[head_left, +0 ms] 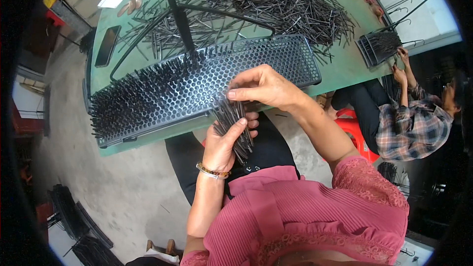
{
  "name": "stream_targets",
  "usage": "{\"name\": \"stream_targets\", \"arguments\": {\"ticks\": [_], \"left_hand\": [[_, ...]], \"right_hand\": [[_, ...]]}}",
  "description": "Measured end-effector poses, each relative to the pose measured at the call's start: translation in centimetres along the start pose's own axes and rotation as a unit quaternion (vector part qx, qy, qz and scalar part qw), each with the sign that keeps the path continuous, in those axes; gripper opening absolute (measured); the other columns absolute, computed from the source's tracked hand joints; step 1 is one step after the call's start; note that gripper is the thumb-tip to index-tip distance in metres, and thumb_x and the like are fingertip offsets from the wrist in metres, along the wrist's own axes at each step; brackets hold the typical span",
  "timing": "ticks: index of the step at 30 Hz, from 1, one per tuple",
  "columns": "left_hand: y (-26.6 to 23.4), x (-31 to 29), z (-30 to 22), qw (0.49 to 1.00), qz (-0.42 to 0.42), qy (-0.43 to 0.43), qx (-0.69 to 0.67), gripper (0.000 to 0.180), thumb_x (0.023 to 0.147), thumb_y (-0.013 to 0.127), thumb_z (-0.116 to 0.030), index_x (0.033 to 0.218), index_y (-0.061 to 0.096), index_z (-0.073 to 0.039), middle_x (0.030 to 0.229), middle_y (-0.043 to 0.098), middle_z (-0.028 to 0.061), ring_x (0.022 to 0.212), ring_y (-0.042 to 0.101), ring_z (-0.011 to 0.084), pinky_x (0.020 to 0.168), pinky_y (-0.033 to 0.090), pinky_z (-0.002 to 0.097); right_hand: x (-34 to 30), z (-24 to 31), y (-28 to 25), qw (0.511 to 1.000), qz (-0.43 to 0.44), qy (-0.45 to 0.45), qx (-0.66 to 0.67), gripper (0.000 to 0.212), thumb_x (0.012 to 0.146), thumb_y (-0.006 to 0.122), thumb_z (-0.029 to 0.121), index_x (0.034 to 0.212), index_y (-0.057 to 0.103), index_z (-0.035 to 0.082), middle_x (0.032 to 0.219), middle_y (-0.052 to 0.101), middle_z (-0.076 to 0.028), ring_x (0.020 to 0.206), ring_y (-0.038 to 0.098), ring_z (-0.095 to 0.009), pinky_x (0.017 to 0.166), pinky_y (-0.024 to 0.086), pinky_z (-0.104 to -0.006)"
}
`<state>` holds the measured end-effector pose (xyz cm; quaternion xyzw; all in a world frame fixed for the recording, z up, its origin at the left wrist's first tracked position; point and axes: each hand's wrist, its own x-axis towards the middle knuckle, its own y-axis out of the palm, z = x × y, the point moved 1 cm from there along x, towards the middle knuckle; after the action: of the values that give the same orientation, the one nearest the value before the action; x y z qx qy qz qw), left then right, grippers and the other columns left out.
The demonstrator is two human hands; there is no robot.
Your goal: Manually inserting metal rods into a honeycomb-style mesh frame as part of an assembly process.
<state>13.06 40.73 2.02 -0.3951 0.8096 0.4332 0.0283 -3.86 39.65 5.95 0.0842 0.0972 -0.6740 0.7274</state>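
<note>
My left hand is wrapped around a bundle of thin dark rods, their tops fanning out toward the tray. Just above the bundle, my right hand has its thumb and fingertips drawn together in a pinch. What lies between those fingertips is too small to make out. Beyond both hands a long black perforated tray rests along the near table edge. Many short dark rods stand upright in its holes, thick on the left half, while the right part shows bare holes.
A large heap of loose dark rods covers the back of the green table. A black metal stand rises behind the tray. A phone lies at the left. On the right, a co-worker handles a smaller dark rack.
</note>
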Motion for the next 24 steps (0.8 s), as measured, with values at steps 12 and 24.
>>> {"name": "stream_targets", "arguments": {"ticks": [12, 24], "left_hand": [[-0.4, 0.8, 0.1, 0.999, 0.026, -0.011, 0.037, 0.025, 0.088, 0.060, -0.014, 0.108, 0.057, 0.002, 0.099, 0.064, 0.0110, 0.076, 0.059, 0.0112, 0.062, 0.049, 0.0230], [0.0, 1.4, 1.0, 0.999, -0.011, -0.029, -0.011, 0.029, 0.088, 0.058, -0.012, 0.112, 0.053, 0.004, 0.099, 0.063, 0.0163, 0.082, 0.063, 0.0182, 0.071, 0.054, 0.0297]], "right_hand": [[0.4, -0.2, -3.0, 0.990, -0.065, 0.059, 0.109, 0.025, 0.081, 0.068, 0.021, 0.092, 0.068, -0.001, 0.081, 0.068, -0.008, 0.061, 0.059, -0.008, 0.056, 0.048, -0.0203], [3.6, 1.9, -6.5, 0.915, -0.291, -0.270, -0.077, 0.020, 0.085, 0.065, 0.014, 0.095, 0.067, -0.002, 0.083, 0.069, -0.006, 0.073, 0.061, -0.008, 0.065, 0.049, -0.0214]]}}
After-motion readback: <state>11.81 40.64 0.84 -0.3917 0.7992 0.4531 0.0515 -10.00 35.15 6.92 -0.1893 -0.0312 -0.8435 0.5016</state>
